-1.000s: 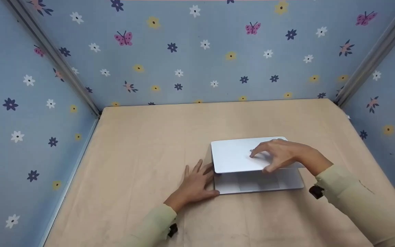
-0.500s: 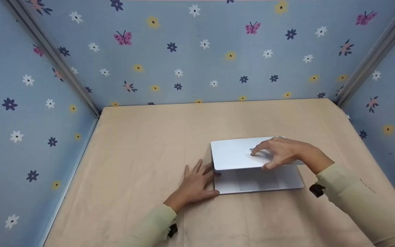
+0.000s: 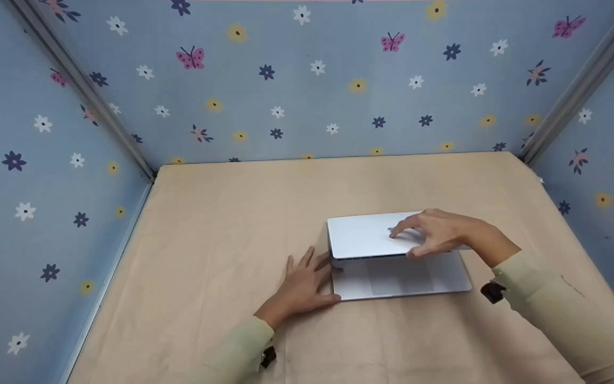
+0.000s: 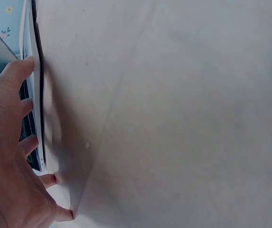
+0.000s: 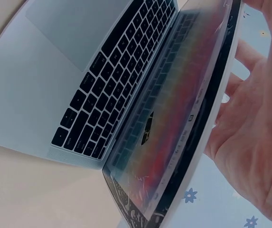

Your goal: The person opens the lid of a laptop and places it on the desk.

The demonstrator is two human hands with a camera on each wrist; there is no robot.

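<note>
A silver laptop lies on the cloth, its lid (image 3: 360,237) partly raised over the base (image 3: 350,285). My right hand (image 3: 437,234) holds the lid, with bent fingers on its outer face and the thumb at its front edge. My left hand (image 3: 299,290) lies along the base's left side, fingers spread, the thumb at the front corner. In the left wrist view, several of its fingertips touch the laptop's side edge (image 4: 37,104). The right wrist view shows the black keyboard (image 5: 112,80), touchpad (image 5: 69,26) and a screen (image 5: 173,109) with bright colours.
A beige cloth (image 3: 221,224) covers the tabletop. Blue flowered panels (image 3: 307,80) rise behind it and on both sides, with grey metal posts (image 3: 88,90) at the corners. Pale sleeves (image 3: 547,304) cover both forearms.
The lid's front edge has lifted a little, so more of the base shows. My right hand has risen with it. My left hand stays in place.
</note>
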